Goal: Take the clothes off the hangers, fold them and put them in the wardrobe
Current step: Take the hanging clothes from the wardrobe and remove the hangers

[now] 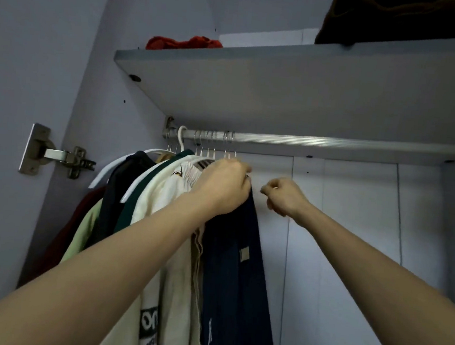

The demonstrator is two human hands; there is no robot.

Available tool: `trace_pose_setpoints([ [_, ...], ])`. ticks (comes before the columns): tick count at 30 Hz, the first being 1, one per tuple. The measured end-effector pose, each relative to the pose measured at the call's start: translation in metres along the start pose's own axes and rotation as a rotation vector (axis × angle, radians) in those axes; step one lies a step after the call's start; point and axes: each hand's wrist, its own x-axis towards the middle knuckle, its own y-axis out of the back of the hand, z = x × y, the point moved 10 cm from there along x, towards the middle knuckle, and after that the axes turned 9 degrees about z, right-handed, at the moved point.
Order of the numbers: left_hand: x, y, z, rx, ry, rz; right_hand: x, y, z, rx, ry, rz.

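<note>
Several garments hang on hangers from a metal rail [333, 144] inside the wardrobe: dark red, light green, black, dark green, cream [164, 194] and, furthest right, a dark blue denim garment [231, 269]. My left hand [221, 187] grips the top of the dark blue garment where it meets its hanger; the hanger itself is hidden under the hand. My right hand [282, 196] hovers just to the right of that garment with its fingers curled, and nothing shows between them.
A grey shelf [283, 89] runs right above the rail, with a red cloth [185, 42] at its left and a dark bundle [399, 19] at its right. A door hinge [65, 156] sits on the left wall. The white back panel [352, 238] lies behind.
</note>
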Motion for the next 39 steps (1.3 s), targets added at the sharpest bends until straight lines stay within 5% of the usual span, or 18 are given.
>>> trace_pose_setpoints([
  [6, -0.084, -0.044, 0.085, -0.332, -0.042, -0.402, -0.131, 0.07, 0.052, -0.51, -0.083, 0.077],
  [13, -0.251, -0.086, 0.218, -0.528, -0.204, -0.834, -0.376, 0.13, 0.122, -0.631, -0.492, -0.107],
  [20, -0.453, -0.03, 0.406, -0.78, -0.548, -1.246, -0.664, 0.217, 0.141, -0.729, -0.977, -0.243],
  [27, -0.598, 0.103, 0.594, -1.01, -0.986, -1.348, -0.884, 0.34, 0.085, -0.872, -1.409, -0.321],
  [39, -0.684, 0.324, 0.863, -1.077, -1.631, -1.128, -1.14, 0.596, -0.041, -0.993, -1.891, 0.139],
])
